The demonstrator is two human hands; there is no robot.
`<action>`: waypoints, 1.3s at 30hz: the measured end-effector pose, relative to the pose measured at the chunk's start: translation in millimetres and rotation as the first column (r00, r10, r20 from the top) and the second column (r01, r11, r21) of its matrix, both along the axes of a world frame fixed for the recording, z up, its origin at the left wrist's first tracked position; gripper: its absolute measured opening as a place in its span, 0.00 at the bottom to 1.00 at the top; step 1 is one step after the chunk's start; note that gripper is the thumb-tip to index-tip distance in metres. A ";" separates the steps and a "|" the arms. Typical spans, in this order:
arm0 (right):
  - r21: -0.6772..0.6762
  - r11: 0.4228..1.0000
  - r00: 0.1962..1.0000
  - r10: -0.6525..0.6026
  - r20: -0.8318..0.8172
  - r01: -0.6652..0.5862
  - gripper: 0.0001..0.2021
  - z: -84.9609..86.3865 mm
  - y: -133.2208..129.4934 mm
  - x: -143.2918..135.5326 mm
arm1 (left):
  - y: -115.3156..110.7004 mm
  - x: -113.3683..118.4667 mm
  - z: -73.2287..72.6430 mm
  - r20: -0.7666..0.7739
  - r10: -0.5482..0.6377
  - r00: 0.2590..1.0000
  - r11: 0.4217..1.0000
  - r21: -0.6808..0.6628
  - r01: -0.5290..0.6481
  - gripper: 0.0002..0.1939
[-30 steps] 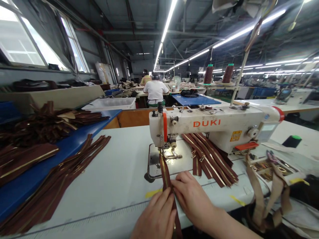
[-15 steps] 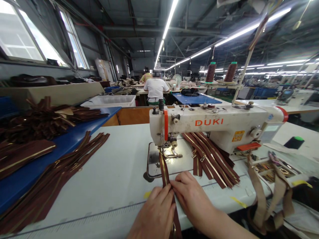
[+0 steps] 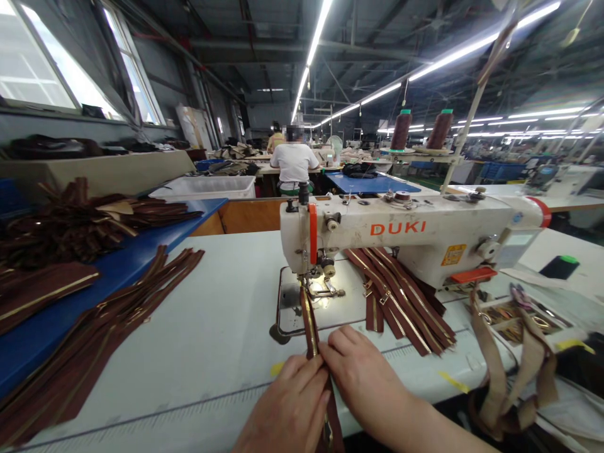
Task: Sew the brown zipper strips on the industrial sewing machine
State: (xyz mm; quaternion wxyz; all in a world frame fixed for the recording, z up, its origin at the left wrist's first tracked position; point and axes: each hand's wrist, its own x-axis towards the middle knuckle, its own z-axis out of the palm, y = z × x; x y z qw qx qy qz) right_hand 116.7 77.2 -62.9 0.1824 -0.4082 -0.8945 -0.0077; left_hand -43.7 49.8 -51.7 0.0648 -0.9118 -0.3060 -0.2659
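Observation:
A brown zipper strip [image 3: 309,321] with gold teeth runs from under the needle area of the white sewing machine [image 3: 358,226] toward me. My left hand [image 3: 290,399] is closed on this strip near the table's front edge. Touching it from the right, my right hand [image 3: 361,371] pinches the same strip, thumb and fingertips meeting the left fingers. The strip's lower end passes beneath my hands and hangs toward the front. More brown zipper strips [image 3: 410,302] with metal pulls lie fanned out right of the needle plate [image 3: 290,302].
Long brown zipper strips [image 3: 108,321] lie across the left of the table, beside a blue board [image 3: 117,270] bearing a heap of zippers [image 3: 70,220]. At right sit a parts tray [image 3: 519,327], beige straps [image 3: 491,371] and a thread spool [image 3: 559,267]. A person [image 3: 295,163] sits ahead.
The view has shifted slightly. Both hands keep their hold on the zipper strip, in nearly the same place before the needle.

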 end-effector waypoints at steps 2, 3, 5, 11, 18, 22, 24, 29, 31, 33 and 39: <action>0.024 0.999 0.999 0.019 0.040 -0.020 0.05 0.1 0.0 0.1 | 0.0 -2.7 -0.7 0.049 -0.015 0.999 1.000 -0.023 0.016 0.16; 0.033 0.999 0.998 0.027 0.055 -0.029 0.05 0.4 -0.1 0.0 | 0.4 -4.4 -1.1 0.080 -0.020 0.997 0.999 -0.042 0.023 0.16; 0.050 0.998 0.996 0.041 0.074 -0.045 0.06 1.6 -0.3 -0.1 | 3.2 -8.3 -1.5 0.135 -0.013 0.991 0.995 -0.095 0.026 0.16; 0.099 0.992 0.989 0.067 0.129 -0.080 0.08 8.8 -1.5 -0.2 | 32.8 -17.4 6.8 0.112 0.043 0.993 0.990 -0.138 -0.027 0.14; 0.129 0.981 0.971 0.118 0.209 -0.147 0.07 12.7 0.6 -0.3 | 51.2 -23.0 13.3 -0.068 -0.069 0.995 0.976 -0.213 0.053 0.10; 0.128 0.980 0.971 0.120 0.209 -0.149 0.07 14.6 1.7 3.6 | 49.8 -26.3 10.9 -0.047 -0.068 0.997 0.968 -0.243 0.054 0.09; 0.110 0.985 0.976 0.112 0.189 -0.135 0.08 14.1 2.2 7.8 | 49.7 -26.7 10.2 -0.028 -0.070 0.997 0.967 -0.247 0.061 0.09; 0.006 0.999 0.997 0.042 0.061 -0.042 0.07 11.9 2.8 17.2 | 49.8 -26.1 10.9 0.008 -0.075 0.997 0.965 -0.250 0.074 0.12; -0.035 0.998 0.999 0.052 0.009 -0.052 0.07 13.0 2.8 17.7 | 49.8 -26.1 10.6 0.009 -0.077 0.997 0.966 -0.248 0.077 0.11; -0.048 0.995 0.996 0.092 -0.016 -0.092 0.08 14.9 3.4 16.3 | 49.6 -26.1 10.2 0.002 -0.070 0.998 0.966 -0.250 0.068 0.11; 0.034 0.985 0.984 0.166 0.064 -0.169 0.07 16.7 8.8 12.2 | 48.8 -25.5 12.4 -0.008 -0.068 0.998 0.968 -0.243 0.064 0.11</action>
